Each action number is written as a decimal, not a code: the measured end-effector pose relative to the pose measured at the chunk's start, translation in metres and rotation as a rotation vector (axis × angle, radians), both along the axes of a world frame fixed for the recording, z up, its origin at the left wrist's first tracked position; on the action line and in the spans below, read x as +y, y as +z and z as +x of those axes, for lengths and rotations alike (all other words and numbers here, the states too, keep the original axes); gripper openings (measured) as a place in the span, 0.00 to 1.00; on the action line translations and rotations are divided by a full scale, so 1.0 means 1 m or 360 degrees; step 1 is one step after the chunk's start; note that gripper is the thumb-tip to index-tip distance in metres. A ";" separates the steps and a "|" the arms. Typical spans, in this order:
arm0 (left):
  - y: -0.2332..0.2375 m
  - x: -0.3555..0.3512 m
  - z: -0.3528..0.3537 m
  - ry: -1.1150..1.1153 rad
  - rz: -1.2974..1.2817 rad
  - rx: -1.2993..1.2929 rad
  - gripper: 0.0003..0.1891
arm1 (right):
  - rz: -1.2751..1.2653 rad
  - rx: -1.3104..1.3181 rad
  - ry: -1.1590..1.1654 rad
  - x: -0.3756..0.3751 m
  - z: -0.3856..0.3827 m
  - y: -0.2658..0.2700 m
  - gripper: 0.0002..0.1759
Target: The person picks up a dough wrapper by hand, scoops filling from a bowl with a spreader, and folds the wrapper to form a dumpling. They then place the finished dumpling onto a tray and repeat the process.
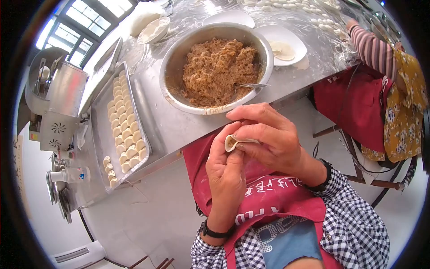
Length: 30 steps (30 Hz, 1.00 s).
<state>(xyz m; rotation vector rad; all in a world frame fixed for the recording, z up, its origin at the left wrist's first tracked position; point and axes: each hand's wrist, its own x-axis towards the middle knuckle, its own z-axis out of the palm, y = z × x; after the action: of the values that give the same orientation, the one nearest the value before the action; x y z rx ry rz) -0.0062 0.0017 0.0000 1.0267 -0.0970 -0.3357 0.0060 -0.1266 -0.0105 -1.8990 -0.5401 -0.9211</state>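
Both of my hands meet in front of the red apron, pinching a dumpling whose wrapper is folded around brown filling that shows at one end. My left hand grips it from below with thumb and fingers. From the right, my right hand presses the wrapper's edge, its fingers curled over the top. Just beyond my hands stands a large metal bowl of brown minced filling, with a metal utensil resting in it at the right side.
A metal tray holds rows of dumplings at left. Behind the bowl lies a white plate with round wrappers. Dough pieces dot the far table. At right sits another person in a striped sleeve.
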 end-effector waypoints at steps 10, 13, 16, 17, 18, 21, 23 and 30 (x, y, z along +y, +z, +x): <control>-0.008 -0.001 0.000 0.0007 0.0749 -0.0542 0.20 | -0.0103 -0.0013 0.0058 -0.006 0.003 -0.003 0.04; -0.013 0.005 0.002 -0.0116 0.0716 -0.0456 0.20 | -0.0112 0.0046 0.0122 -0.008 0.002 -0.003 0.05; -0.013 0.003 0.003 -0.0124 0.0603 -0.0384 0.21 | 0.0137 0.0238 0.0153 -0.007 -0.001 -0.003 0.07; -0.012 0.001 0.003 -0.0066 0.0585 -0.0405 0.21 | 0.0134 0.0254 0.0184 -0.008 -0.001 -0.003 0.07; -0.011 0.000 0.002 -0.0067 0.0585 -0.0405 0.21 | 0.0131 0.0269 0.0216 -0.009 0.000 -0.003 0.08; -0.009 -0.002 0.001 -0.0028 0.0566 -0.0375 0.22 | 0.0091 0.0246 0.0248 -0.013 0.000 -0.009 0.07; -0.011 -0.002 0.002 -0.0060 0.0516 -0.0356 0.22 | 0.0095 0.0217 0.0210 -0.011 -0.001 -0.010 0.06; -0.015 0.001 0.001 -0.0068 -0.0003 0.0075 0.19 | 0.0252 0.0185 0.0113 -0.003 -0.003 -0.010 0.07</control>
<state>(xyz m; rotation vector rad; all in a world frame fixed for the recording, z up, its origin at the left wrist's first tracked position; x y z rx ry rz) -0.0056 0.0030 -0.0146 1.0156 -0.0772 -0.3983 0.0033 -0.1300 -0.0206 -1.7671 -0.4486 -0.7792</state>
